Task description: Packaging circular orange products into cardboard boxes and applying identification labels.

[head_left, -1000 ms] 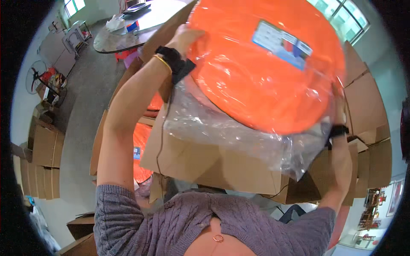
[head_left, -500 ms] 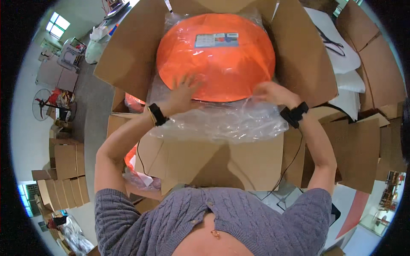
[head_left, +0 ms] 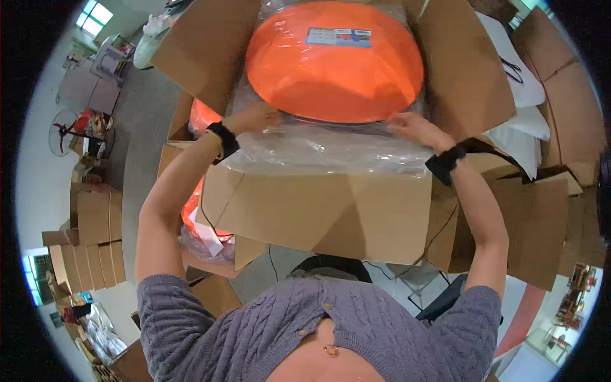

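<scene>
A large round orange item (head_left: pixel 334 73) with a printed label (head_left: pixel 338 37) lies inside the open cardboard box (head_left: pixel 468 73). Clear plastic wrapping (head_left: pixel 331 151) covers it and spreads loosely over the near edge. My left hand (head_left: pixel 262 118) is closed at the near left of the orange item, with its fingers curled on the plastic. Across from it, my right hand (head_left: pixel 417 129) pinches the plastic by the near right edge. The fingertips of both hands are partly hidden. A black band circles each wrist.
The box's near flap (head_left: pixel 318 207) folds out towards me, and its tall side flap (head_left: pixel 207 54) stands at the left. More orange wrapped items (head_left: pixel 203 118) sit in a carton at the left. White foam sheets (head_left: pixel 519 124) lie to the right. Thin cables hang from my wrists.
My left hand has come off the top of the orange item to its near left edge and closed. My right hand stays near the right edge. The view has shifted, and the loose plastic lies flatter.
</scene>
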`<state>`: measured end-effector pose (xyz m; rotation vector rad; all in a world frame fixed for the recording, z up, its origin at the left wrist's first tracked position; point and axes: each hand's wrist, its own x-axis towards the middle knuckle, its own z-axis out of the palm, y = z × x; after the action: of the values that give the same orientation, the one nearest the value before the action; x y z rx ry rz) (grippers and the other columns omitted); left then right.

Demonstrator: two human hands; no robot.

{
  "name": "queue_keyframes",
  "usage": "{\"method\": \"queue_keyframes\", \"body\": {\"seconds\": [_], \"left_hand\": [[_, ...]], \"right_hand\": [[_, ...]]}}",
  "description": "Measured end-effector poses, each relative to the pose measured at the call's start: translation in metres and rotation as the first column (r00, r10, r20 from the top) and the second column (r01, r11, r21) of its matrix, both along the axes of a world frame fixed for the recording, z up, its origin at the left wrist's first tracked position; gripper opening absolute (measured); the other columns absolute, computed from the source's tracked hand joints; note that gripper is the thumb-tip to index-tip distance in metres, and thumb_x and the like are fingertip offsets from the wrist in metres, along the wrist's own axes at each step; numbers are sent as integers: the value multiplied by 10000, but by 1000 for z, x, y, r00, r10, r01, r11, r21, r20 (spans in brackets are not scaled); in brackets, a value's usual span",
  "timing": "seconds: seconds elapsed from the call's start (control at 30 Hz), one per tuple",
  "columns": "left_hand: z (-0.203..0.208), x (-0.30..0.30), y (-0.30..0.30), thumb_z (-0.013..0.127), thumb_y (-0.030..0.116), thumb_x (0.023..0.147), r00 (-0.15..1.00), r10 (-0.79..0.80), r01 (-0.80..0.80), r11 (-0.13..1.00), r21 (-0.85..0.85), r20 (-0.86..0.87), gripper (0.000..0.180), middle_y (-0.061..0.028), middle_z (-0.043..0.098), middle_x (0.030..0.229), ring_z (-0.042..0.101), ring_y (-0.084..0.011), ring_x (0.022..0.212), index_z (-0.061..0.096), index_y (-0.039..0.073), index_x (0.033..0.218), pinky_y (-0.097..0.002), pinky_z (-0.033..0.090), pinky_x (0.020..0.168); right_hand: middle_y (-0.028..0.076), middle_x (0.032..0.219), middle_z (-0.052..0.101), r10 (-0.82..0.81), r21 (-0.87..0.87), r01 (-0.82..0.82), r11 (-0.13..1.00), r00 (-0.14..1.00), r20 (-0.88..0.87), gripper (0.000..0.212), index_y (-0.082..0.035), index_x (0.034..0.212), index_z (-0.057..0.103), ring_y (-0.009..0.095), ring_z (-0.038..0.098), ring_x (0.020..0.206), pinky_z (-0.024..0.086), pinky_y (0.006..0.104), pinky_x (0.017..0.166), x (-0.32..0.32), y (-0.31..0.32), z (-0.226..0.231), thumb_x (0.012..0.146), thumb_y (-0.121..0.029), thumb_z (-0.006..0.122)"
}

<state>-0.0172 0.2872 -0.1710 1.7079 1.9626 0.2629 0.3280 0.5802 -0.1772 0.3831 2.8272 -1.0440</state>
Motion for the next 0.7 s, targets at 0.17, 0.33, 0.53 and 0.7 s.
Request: {"method": "queue_keyframes", "body": {"seconds": [0.17,0.33,0.53,0.7], "left_hand": [[-26,-23,26,483,468,883,971,21,80,911,-405,240,429,-130,653,907,606,-291,863,671,104,1010,-397,484,775],[-42,-18,78,434,600,856,955,-254,72,704,-707,-155,625,-125,620,1150,549,-297,1088,624,83,1151,-378,431,923],[-129,-84,54,458,480,864,877,-460,134,514,-848,-140,499,-131,622,1161,574,-305,1080,654,94,1112,-427,453,884],[-105,-99,85,483,244,855,706,-671,179,481,-858,-229,297,-86,664,1060,615,-241,1018,677,118,1041,-428,504,755]], "right_hand": [[43,1089,620,186,-357,96,929,712,677,514,-109,1259,510,236,591,958,481,376,815,-58,-2,-3,882,-457,522],[161,1416,396,296,-211,-209,955,621,725,777,-40,1391,362,268,332,1336,269,375,1077,-60,32,-47,854,-592,469],[156,1311,476,304,-100,-371,923,547,780,484,-44,1252,510,283,439,1212,352,380,993,-103,33,-87,896,-360,423],[139,1150,559,291,-70,-394,917,535,793,412,-48,1102,592,262,517,1049,405,390,884,-76,72,-137,866,-355,452]]}}
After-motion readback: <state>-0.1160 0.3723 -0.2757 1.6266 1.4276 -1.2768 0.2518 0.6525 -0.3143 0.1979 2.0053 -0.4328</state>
